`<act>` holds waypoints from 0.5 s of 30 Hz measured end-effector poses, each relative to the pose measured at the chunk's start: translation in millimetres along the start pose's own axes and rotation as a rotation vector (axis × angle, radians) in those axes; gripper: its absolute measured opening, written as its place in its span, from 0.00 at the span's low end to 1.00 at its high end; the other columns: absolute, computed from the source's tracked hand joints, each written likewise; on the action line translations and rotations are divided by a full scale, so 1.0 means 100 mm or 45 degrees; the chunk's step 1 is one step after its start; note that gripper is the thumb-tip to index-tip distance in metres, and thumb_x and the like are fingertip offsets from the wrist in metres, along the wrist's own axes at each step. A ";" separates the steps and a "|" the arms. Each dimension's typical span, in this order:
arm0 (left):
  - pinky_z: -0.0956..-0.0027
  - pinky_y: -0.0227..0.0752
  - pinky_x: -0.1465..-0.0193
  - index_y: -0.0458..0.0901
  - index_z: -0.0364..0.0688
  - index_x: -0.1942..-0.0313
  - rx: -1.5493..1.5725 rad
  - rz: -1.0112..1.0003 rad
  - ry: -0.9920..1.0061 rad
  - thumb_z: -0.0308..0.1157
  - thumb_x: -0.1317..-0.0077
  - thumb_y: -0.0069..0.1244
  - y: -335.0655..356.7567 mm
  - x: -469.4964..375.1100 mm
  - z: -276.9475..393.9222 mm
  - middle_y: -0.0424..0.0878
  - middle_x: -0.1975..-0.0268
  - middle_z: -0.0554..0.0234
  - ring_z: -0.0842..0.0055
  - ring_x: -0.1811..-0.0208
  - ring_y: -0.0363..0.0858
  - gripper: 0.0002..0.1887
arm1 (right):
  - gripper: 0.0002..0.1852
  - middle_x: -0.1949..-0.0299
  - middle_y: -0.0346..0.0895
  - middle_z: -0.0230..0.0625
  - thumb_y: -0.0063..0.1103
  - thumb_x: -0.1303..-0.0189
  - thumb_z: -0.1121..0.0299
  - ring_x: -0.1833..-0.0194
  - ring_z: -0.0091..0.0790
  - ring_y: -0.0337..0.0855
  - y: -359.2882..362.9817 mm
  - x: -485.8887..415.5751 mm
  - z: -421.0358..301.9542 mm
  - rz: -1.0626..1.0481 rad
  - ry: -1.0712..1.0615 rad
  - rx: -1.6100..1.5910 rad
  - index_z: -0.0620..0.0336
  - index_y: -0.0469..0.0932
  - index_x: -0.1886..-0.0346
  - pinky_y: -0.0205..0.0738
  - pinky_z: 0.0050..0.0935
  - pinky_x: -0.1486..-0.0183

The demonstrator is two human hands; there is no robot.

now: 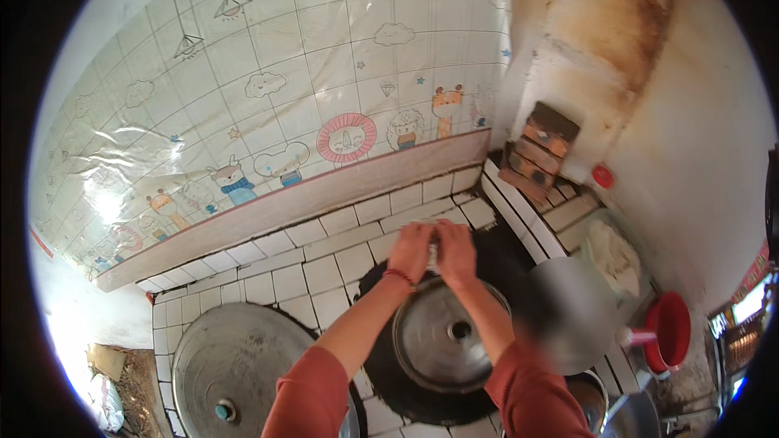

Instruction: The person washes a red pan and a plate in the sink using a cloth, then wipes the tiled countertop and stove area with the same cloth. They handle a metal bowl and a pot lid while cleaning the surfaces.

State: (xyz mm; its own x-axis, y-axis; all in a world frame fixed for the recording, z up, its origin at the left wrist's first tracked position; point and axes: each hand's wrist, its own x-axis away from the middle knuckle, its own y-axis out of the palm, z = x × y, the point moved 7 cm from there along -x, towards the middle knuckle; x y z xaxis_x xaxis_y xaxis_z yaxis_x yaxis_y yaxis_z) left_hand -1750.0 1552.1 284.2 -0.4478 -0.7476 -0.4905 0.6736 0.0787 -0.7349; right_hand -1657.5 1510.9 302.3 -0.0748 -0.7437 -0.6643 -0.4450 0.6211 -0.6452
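My left hand point(409, 253) and my right hand point(456, 253) are close together beyond the near stove opening, fingers curled inward. Between them shows a crumpled whitish thing point(433, 250), perhaps a cloth, mostly hidden by the fingers. Below my wrists, a round metal lid point(426, 340) with a dark centre knob covers a pot or pan set in the blackened stove top. Farther left, a larger dull metal lid point(255, 353) with a teal-topped knob rests on the white-tiled stove point(319, 280).
Stacked bricks point(541, 149) stand in the back right corner. On the right are a pale bag point(613, 255), a red plastic basin point(669, 331), a pink handle point(638, 337) and a metal pot point(587, 404). Plastic-covered wall sheeting point(292, 103) rises behind. One round patch beside my right arm is blurred.
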 end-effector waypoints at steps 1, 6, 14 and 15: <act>0.59 0.71 0.49 0.73 0.44 0.53 0.017 -0.033 -0.017 0.23 0.45 0.45 0.24 -0.22 -0.03 0.74 0.52 0.52 0.55 0.51 0.72 0.17 | 0.15 0.52 0.74 0.37 0.53 0.52 0.76 0.54 0.46 0.72 0.06 -0.08 0.29 -0.042 0.047 0.071 0.57 0.73 0.58 0.72 0.39 0.54; 0.50 0.60 0.38 0.63 0.52 0.38 -0.306 -0.509 -0.142 0.27 0.43 0.47 1.46 -0.70 -0.01 0.57 0.33 0.54 0.55 0.33 0.55 0.30 | 0.17 0.44 0.67 0.42 0.53 0.43 0.68 0.45 0.50 0.68 0.48 -0.04 1.80 -0.104 0.270 0.667 0.59 0.71 0.49 0.67 0.51 0.48; 0.49 0.49 0.32 0.46 0.40 0.31 -0.446 -0.726 0.068 0.31 0.41 0.47 2.10 -0.80 -0.50 0.42 0.26 0.59 0.66 0.25 0.40 0.40 | 0.24 0.39 0.60 0.53 0.54 0.41 0.66 0.38 0.59 0.60 1.46 -0.06 2.74 -0.507 0.281 0.484 0.62 0.66 0.42 0.59 0.49 0.38; 0.49 0.49 0.32 0.45 0.40 0.30 -0.454 -0.763 0.051 0.31 0.41 0.47 2.07 -0.84 -0.58 0.42 0.26 0.60 0.66 0.25 0.40 0.40 | 0.23 0.39 0.61 0.53 0.54 0.42 0.68 0.39 0.59 0.60 1.52 -0.11 2.64 -0.473 0.241 0.424 0.63 0.66 0.42 0.59 0.49 0.38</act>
State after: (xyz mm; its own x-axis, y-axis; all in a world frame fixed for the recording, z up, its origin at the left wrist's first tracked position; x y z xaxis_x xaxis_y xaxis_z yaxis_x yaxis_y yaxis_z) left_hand -1606.4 1669.5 146.0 -0.7078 -0.7055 0.0360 0.0725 -0.1232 -0.9897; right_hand -1489.0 1679.3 112.0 -0.1391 -0.9410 -0.3086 -0.1671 0.3295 -0.9293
